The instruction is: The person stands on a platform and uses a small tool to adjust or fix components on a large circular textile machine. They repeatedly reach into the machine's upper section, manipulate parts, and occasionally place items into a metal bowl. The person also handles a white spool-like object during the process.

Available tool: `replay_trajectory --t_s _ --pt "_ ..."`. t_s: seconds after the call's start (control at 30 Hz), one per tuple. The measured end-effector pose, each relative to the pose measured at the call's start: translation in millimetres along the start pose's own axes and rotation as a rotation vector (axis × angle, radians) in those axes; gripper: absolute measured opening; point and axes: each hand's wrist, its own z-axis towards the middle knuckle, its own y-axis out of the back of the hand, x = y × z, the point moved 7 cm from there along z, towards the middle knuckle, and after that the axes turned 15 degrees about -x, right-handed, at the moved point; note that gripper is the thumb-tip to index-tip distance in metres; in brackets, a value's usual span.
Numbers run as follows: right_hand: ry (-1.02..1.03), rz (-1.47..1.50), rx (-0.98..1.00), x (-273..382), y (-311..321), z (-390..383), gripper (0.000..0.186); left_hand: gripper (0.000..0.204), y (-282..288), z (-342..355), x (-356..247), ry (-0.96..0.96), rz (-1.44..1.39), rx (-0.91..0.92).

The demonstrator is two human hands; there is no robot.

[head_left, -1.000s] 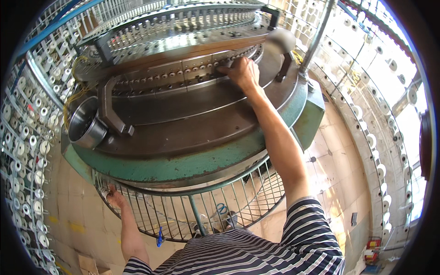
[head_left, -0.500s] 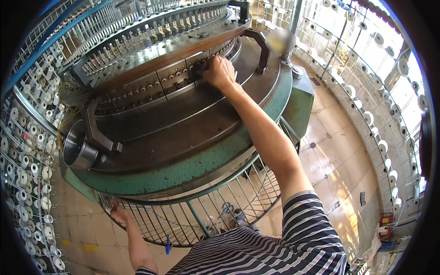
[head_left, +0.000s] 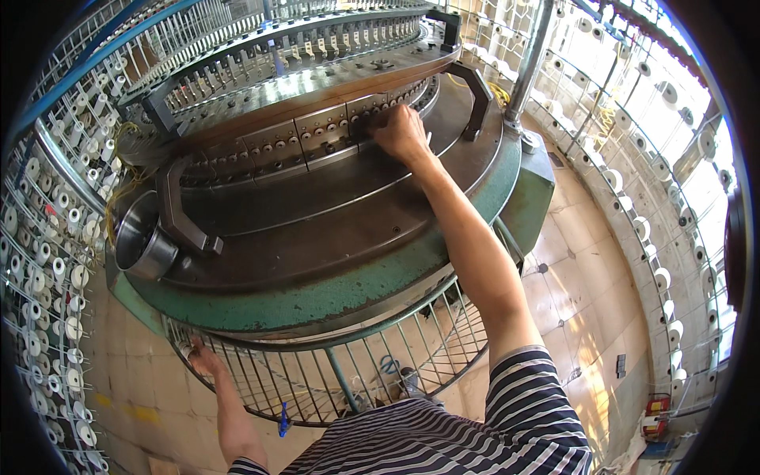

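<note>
A large round knitting machine (head_left: 317, 237) with a dark metal bed and a green rim fills the middle. My right hand (head_left: 402, 133) reaches over the bed to the ring of steel blocks with small round knobs (head_left: 305, 136). Its fingers are curled, and their tips are hidden in the shadow against the blocks. A thin white piece (head_left: 429, 138) sticks out beside that hand. Low on the left, my left hand (head_left: 205, 360) is closed at the barred guard rail (head_left: 269, 380) below the green rim; its fingertips are hard to make out.
A metal cup (head_left: 146, 245) sits at the bed's left, next to a dark bracket (head_left: 176, 202). Another bracket (head_left: 477, 103) stands right of my right hand. Racks of white yarn cones (head_left: 55, 317) line both sides. A blue clip (head_left: 283, 419) hangs on the rail.
The view has shifted slightly, so the machine appears a little further right. Both hands stay at the same places on the machine and rail.
</note>
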Motion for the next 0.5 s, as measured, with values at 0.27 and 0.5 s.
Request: replay_trajectory --t_s 0.27,0.5 --pt "0.038 -0.036 0.046 1.0 -4.0 0.2 0.032 0.065 3.5 -2.1 -5.4 0.040 -0.056 0.049" --pt "0.072 -0.044 0.029 6.1 1.0 -1.8 0.038 0.054 9.5 -5.5 -14.7 0.108 -0.167 0.045"
